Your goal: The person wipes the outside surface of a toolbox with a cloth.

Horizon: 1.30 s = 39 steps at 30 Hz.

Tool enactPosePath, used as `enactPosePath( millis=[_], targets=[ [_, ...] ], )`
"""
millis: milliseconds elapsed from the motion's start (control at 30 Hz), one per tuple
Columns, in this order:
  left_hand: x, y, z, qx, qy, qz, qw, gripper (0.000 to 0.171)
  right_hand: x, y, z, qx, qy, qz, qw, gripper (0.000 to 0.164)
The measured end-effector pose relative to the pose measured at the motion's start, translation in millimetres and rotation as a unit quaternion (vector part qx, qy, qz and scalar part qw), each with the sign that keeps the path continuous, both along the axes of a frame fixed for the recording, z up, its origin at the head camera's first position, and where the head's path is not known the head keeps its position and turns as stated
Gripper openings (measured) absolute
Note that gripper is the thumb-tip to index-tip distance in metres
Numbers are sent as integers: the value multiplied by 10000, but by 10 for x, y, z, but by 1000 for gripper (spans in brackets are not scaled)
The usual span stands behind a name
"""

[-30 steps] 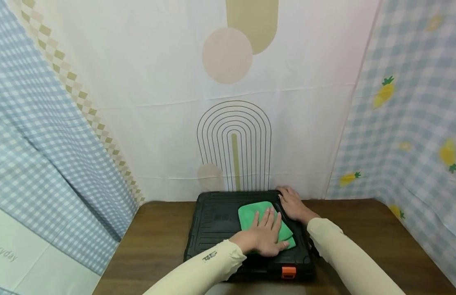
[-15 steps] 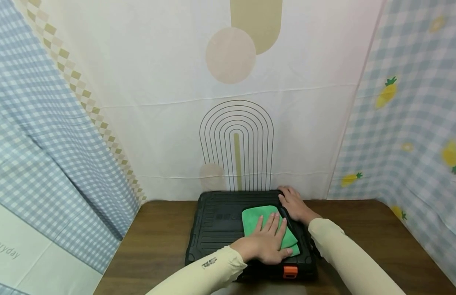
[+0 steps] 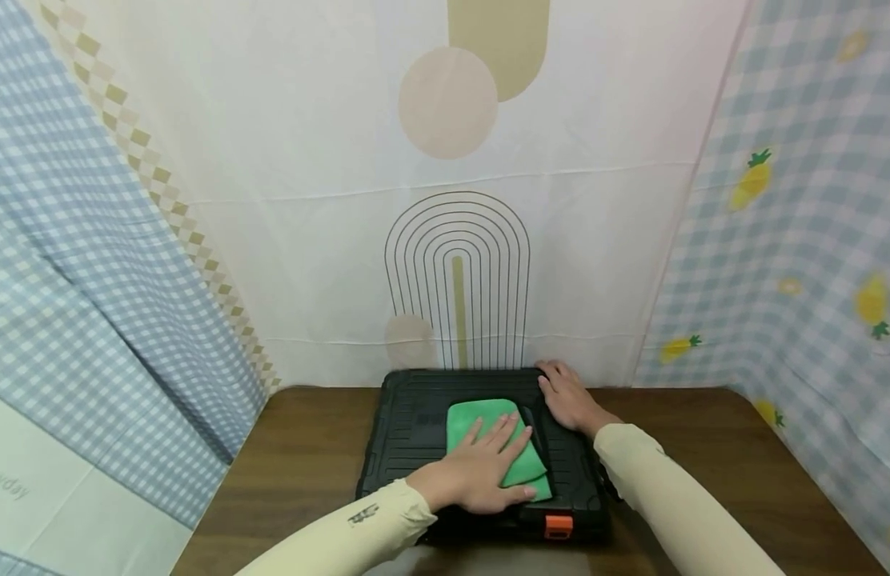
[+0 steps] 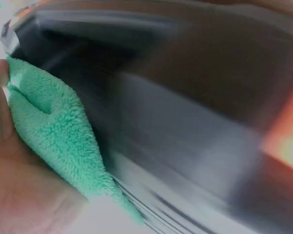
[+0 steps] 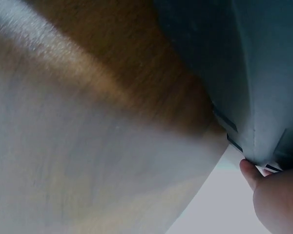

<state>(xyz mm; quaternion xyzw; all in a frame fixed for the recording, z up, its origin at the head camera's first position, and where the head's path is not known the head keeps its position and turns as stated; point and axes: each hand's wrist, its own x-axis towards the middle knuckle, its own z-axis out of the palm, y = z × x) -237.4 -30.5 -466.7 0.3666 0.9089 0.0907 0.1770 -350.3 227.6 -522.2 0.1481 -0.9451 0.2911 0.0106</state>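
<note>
- The left hand (image 3: 474, 472) and the green cloth (image 3: 481, 412) beneath it sit further left across the top of the black case (image 3: 409, 448) than half a second ago, while the right hand (image 3: 571, 402) keeps its place at the far right corner.
- We see the left hand laid wide, fingers spread and straight over the cloth. We judge the flat press is meant to carry the cloth along without bunching.
- The cloth lies folded on the right half of the case, its layers parting near the left thumb. We take the fold to be for a thicker pad.
- We find the right hand resting on the corner, probably as a brace against sliding. Whether its fingers curl around the edge, we cannot tell; the right wrist view shows only part of them.
- The case lies flat on the wooden tabletop (image 3: 315, 448), its orange latch (image 3: 558, 526) facing the person. We reckon this placing leaves the whole top within reach.
- Behind, we note a pale hanging fabric (image 3: 308, 272) close to the far edge of the case.
</note>
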Motion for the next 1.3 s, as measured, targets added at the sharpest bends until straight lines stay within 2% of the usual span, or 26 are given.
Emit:
enactPosePath(
  millis=[33, 67, 200, 300, 467, 800, 1000, 1133, 1300],
  targets=[
    [-2, -99, -9, 43, 28, 33, 10000, 86, 49, -45, 78, -9, -58, 11, 10000, 56],
    [-1, -200, -13, 66, 86, 64, 9999, 87, 56, -62, 87, 40, -39, -4, 10000, 54],
    [24, -626, -21, 78, 288, 228, 9993, 88, 73, -85, 98, 278, 123, -51, 9995, 52],
    [64, -929, -15, 46, 289, 474, 9984, 87, 62, -93, 80, 354, 227, 6, 9991, 52],
    [90, -1196, 9, 75, 130, 704, 9974, 86, 38, -98, 62, 315, 269, 76, 9991, 52],
    [128, -1209, -14, 193, 291, 663, 9972, 84, 84, -100, 47, 342, 253, 175, 9989, 53],
    [130, -1137, -6, 264, 300, 710, 9967, 83, 110, -105, 41, 261, 204, 176, 9993, 53],
    [36, -1028, 11, 45, 232, 708, 9972, 83, 113, -103, 48, 252, 228, 137, 9993, 53],
    [-188, -822, -47, -60, 182, 687, 9975, 83, 127, -124, 35, 198, 214, 160, 9994, 52]
  ],
)
